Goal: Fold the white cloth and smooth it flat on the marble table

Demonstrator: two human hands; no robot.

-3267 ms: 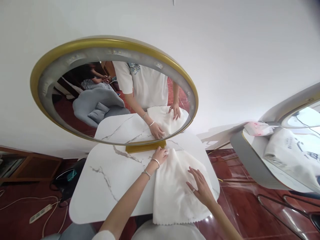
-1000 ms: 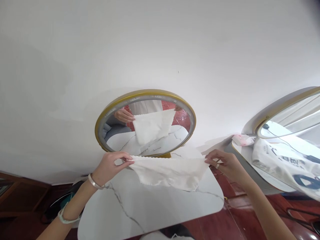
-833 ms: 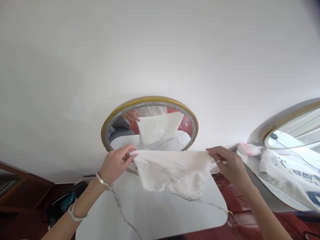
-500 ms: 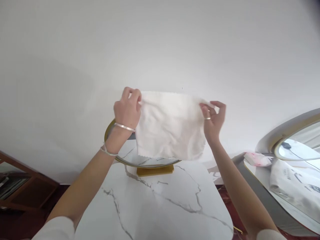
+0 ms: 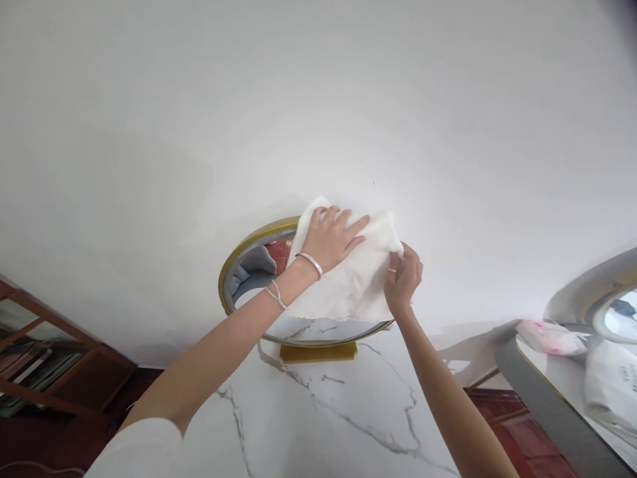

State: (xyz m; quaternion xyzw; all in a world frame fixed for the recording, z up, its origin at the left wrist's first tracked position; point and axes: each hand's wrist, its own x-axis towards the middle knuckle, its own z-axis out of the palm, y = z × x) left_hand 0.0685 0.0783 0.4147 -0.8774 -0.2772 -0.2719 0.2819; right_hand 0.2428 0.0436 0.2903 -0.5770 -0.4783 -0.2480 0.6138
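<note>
White cloth (image 5: 355, 285) is lying beneath the left hand (image 5: 332, 237), whose fingers are resting spread on it, while the right hand (image 5: 404, 269) is pinching its right edge. It is covering much of the right side of the gold-rimmed mirror (image 5: 255, 272), apparently touching it. Working well here probably means pressing evenly with a flat palm and holding the pinched edge taut, so no fold is bunching. Below, the gold base (image 5: 318, 352) is standing on the marbled tabletop (image 5: 279, 425); farther right, a packet (image 5: 550, 337) is lying.
</note>
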